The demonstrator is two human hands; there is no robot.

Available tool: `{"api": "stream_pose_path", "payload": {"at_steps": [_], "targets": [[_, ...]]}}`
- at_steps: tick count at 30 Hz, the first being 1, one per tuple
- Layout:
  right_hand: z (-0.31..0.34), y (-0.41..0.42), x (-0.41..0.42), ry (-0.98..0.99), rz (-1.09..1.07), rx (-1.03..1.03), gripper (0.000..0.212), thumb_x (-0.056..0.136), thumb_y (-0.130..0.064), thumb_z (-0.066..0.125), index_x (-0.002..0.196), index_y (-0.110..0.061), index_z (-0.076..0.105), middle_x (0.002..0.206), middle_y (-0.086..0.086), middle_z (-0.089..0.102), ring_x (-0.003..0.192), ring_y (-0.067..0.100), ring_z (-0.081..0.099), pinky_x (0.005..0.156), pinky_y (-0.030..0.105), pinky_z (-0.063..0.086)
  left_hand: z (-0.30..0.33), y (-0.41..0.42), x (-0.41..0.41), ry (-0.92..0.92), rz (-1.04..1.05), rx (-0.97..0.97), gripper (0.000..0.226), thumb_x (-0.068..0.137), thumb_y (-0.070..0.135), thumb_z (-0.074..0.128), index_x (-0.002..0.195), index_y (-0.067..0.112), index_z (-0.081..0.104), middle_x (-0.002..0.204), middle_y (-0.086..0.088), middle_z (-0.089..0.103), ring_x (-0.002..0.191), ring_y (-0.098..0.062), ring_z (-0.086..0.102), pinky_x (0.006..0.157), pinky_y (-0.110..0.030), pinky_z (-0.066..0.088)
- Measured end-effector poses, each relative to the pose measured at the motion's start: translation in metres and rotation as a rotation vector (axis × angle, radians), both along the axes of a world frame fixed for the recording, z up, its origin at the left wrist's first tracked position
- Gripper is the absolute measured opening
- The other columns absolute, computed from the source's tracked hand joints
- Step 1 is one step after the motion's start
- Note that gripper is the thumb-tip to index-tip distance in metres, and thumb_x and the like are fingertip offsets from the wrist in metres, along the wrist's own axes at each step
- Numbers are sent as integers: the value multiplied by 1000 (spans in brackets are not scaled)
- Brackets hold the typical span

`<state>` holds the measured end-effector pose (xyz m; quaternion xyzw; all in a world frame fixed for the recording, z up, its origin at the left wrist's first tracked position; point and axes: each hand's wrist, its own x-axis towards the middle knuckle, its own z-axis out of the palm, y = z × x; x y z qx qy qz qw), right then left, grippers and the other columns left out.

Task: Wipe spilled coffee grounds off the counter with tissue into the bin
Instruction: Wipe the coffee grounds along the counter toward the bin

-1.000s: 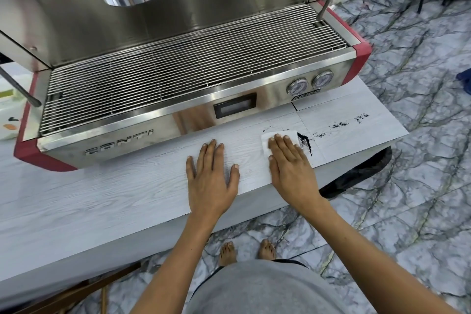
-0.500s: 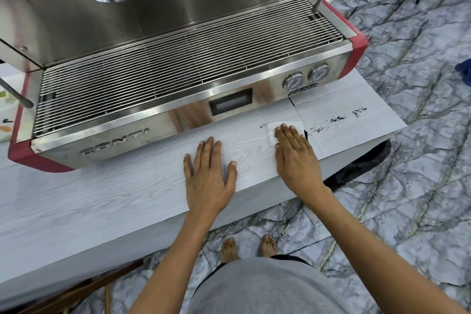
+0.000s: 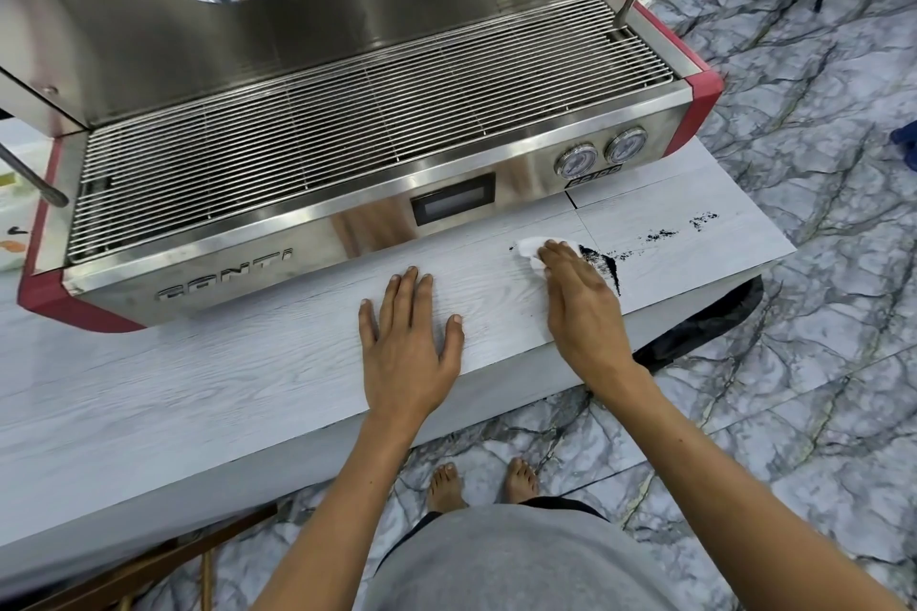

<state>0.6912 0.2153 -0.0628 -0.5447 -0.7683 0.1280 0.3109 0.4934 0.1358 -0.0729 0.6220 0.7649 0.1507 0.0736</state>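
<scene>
Right hand flat on tissue

Behind my hands the espresso machine walls off the surface. To my right, bare surface runs to its end, with only coffee grounds scattered across it.

The person wears a grey top with a dark hem or waistband showing at its upper edge. Both forearms are bare, without sleeves, watch or rings on the left hand or right hand. The feet are bare.
</scene>
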Motion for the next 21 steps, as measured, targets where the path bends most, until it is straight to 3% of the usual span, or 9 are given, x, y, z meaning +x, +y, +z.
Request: {"api": "stream_pose_path", "payload": {"at_steps": [10, 21], "targets": [[-22, 15, -53, -200, 126, 5, 42, 90, 3, 54, 132, 4, 51, 135, 21, 54, 131, 33, 45, 110, 47, 36, 0, 1, 0, 11, 3, -8, 66, 98, 55, 27, 153, 18, 31, 164, 1, 22, 151, -16, 15, 123, -48, 4], [-17, 18, -35, -258, -54, -55, 37, 97, -8, 47, 132, 4, 51, 137, 21, 51, 132, 34, 45, 109, 47, 35, 1, 0, -1, 4, -3, -10, 65, 98, 54, 25, 153, 19, 30, 164, 1, 22, 151, -16, 14, 123, -49, 5]]}}
